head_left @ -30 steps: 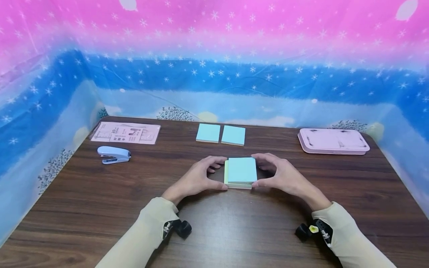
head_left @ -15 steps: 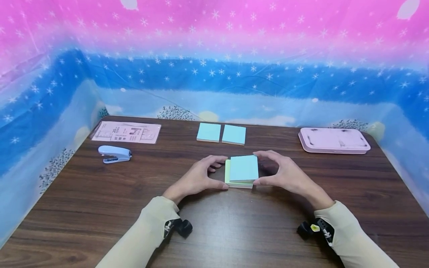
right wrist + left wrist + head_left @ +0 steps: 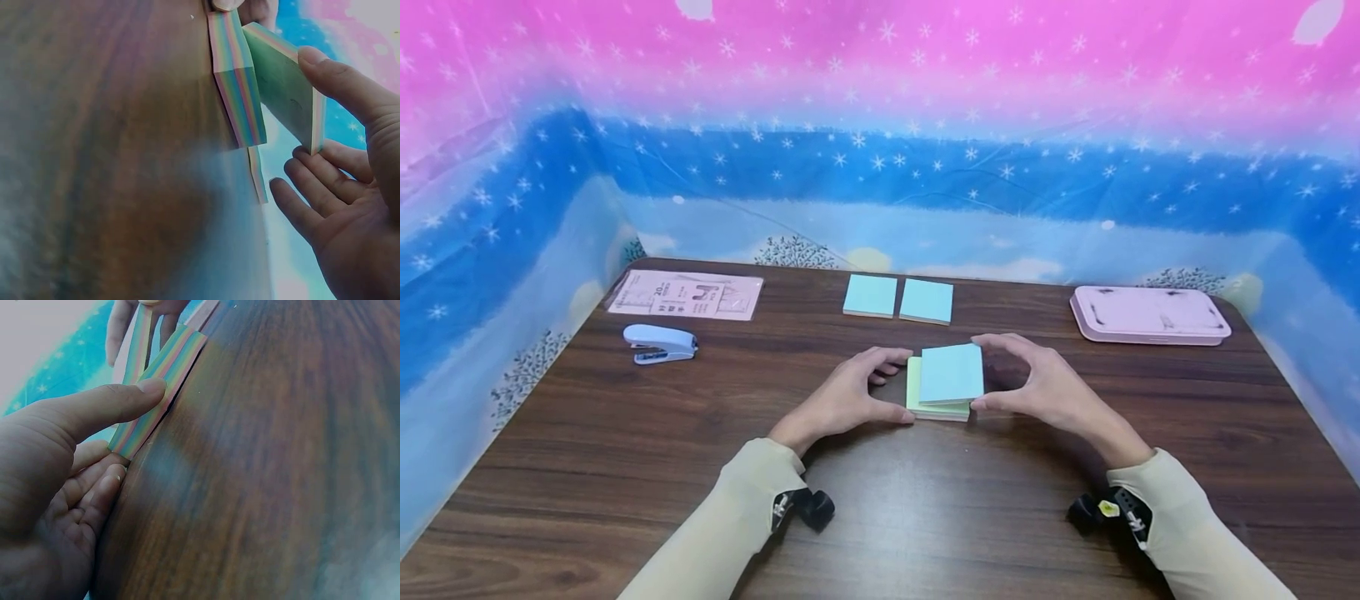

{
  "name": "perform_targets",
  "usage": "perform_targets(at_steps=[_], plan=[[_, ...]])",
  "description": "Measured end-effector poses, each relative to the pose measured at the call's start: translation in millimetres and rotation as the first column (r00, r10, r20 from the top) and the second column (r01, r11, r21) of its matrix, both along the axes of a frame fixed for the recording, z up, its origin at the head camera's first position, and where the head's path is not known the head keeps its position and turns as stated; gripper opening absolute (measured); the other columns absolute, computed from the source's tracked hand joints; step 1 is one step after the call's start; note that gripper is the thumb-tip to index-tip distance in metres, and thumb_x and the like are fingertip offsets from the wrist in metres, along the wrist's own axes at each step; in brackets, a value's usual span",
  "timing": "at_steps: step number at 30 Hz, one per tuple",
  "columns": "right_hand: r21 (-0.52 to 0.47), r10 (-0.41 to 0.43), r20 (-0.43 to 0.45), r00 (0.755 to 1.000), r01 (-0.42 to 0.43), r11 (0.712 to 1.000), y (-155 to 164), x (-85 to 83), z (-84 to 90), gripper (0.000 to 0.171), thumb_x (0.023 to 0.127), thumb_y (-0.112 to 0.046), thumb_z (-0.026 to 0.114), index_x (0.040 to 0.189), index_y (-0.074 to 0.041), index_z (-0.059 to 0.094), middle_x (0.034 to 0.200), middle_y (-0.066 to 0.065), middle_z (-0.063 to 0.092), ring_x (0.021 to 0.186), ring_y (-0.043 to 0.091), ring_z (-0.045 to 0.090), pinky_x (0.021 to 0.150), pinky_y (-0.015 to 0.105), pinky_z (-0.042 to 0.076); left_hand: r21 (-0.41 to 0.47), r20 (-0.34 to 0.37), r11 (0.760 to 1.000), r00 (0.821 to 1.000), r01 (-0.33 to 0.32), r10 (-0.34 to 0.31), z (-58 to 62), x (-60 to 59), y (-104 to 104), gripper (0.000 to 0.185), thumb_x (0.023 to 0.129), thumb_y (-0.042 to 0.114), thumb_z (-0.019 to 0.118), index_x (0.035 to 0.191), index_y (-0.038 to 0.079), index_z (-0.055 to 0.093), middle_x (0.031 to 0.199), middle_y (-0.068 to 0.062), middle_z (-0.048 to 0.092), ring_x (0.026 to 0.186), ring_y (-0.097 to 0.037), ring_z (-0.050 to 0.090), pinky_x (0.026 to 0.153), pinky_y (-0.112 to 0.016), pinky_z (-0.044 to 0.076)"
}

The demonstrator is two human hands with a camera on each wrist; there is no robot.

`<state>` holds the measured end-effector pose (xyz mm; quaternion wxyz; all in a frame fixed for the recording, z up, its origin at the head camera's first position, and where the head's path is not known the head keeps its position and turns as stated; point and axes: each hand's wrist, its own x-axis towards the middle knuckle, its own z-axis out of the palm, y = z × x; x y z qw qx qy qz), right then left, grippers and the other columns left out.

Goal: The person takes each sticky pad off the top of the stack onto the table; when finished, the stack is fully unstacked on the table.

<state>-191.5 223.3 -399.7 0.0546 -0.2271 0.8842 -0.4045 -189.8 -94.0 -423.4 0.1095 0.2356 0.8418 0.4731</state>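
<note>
Two hands: both work on one stack of sticky notes at the middle of the wooden table (image 3: 625,450).
Lower pad (image 3: 913,385): green-topped with rainbow-striped edges, lying flat on the table.
Left hand (image 3: 842,400): curled round the lower pad's left side, thumb tip pressed on its near edge, fingers at its far side.
Upper pad (image 3: 952,373): blue-topped, raised at its right side and tilted over the lower pad.
Right hand (image 3: 1047,387): pinches the upper pad, thumb at the near corner, fingers round the far edge.
Pink tray (image 3: 1150,315): far right, lying flat; whether anything lies in it cannot be told.
Two blue pads (image 3: 898,297): side by side beyond the hands.
Stapler (image 3: 659,343): far left, near a pink packet (image 3: 685,295) whose print is too small to read.
Hard to make out: both wrist views are blurred and cut the pads off.
</note>
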Motion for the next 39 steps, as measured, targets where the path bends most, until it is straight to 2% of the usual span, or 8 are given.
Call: perform_targets(at_steps=[4,9,16,22,29,32,39], plan=[[0.025,-0.018,-0.018,1.000,0.019,1.000,1.3,-2.6,2.1,0.084,0.081,-0.044,0.094,0.153,-0.020,0.058,0.154,0.005,0.056,0.137,0.031,0.055,0.109,0.062,0.046,-0.002,-0.001,1.000,1.000,-0.004,0.004,-1.2,0.1,0.6,0.083,0.082,0.023,0.095,0.154,0.012,0.055,0.143,-0.004,0.060,0.128,-0.023,0.058,0.109,-0.040,0.049],[0.055,-0.041,-0.024,0.999,0.043,0.998,3.3,-6.9,9.5,0.086,0.081,-0.048,0.093,0.154,-0.021,0.056,0.157,0.006,0.054,0.146,0.034,0.046,0.114,0.067,0.037,-0.002,0.006,1.000,1.000,-0.003,0.003,-2.9,0.3,1.6,0.084,0.082,0.022,0.095,0.155,0.011,0.055,0.144,-0.003,0.059,0.128,-0.022,0.057,0.109,-0.038,0.048],[0.088,-0.075,-0.020,0.997,0.076,0.993,8.3,-20.3,21.9,0.088,0.079,-0.054,0.092,0.155,-0.026,0.056,0.158,0.002,0.052,0.148,0.035,0.043,0.115,0.067,0.035,-0.002,0.008,1.000,1.000,-0.007,0.007,-3.8,1.3,1.7,0.083,0.082,0.022,0.094,0.155,0.012,0.055,0.144,-0.003,0.059,0.128,-0.022,0.058,0.109,-0.039,0.049],[0.096,-0.084,-0.046,0.995,0.088,0.991,13.8,-34.9,33.0,0.086,0.081,-0.048,0.093,0.154,-0.023,0.056,0.157,0.005,0.053,0.146,0.035,0.045,0.115,0.065,0.036,0.004,0.009,1.000,1.000,-0.004,0.004,-3.1,1.7,1.2,0.083,0.082,0.022,0.094,0.155,0.011,0.055,0.144,-0.003,0.059,0.128,-0.022,0.058,0.109,-0.038,0.049],[0.132,-0.103,-0.047,0.994,0.109,0.985,18.0,-48.0,46.2,0.093,0.082,-0.052,0.092,0.158,-0.018,0.051,0.161,0.012,0.048,0.149,0.040,0.040,0.116,0.068,0.034,0.006,0.005,1.000,1.000,0.000,0.000,-0.6,0.9,0.5,0.083,0.083,0.023,0.094,0.154,0.010,0.055,0.143,-0.004,0.060,0.127,-0.024,0.058,0.108,-0.039,0.049],[0.135,-0.117,-0.054,0.992,0.123,0.983,18.4,-54.2,47.6,0.095,0.080,-0.052,0.093,0.157,-0.016,0.052,0.160,0.011,0.049,0.148,0.039,0.041,0.117,0.066,0.034,0.007,0.005,1.000,1.000,-0.003,0.003,-0.5,0.8,0.2,0.083,0.083,0.023,0.094,0.154,0.010,0.055,0.142,-0.004,0.060,0.127,-0.023,0.058,0.108,-0.040,0.049],[0.149,-0.112,-0.059,0.992,0.119,0.982,20.7,-68.8,49.3,0.096,0.079,-0.052,0.093,0.158,-0.015,0.051,0.164,0.011,0.043,0.152,0.042,0.035,0.119,0.070,0.028,0.013,0.010,1.000,1.000,-0.002,0.002,-1.8,0.0,-0.9,0.083,0.083,0.024,0.094,0.155,0.011,0.054,0.142,-0.004,0.060,0.127,-0.024,0.058,0.109,-0.041,0.049]])
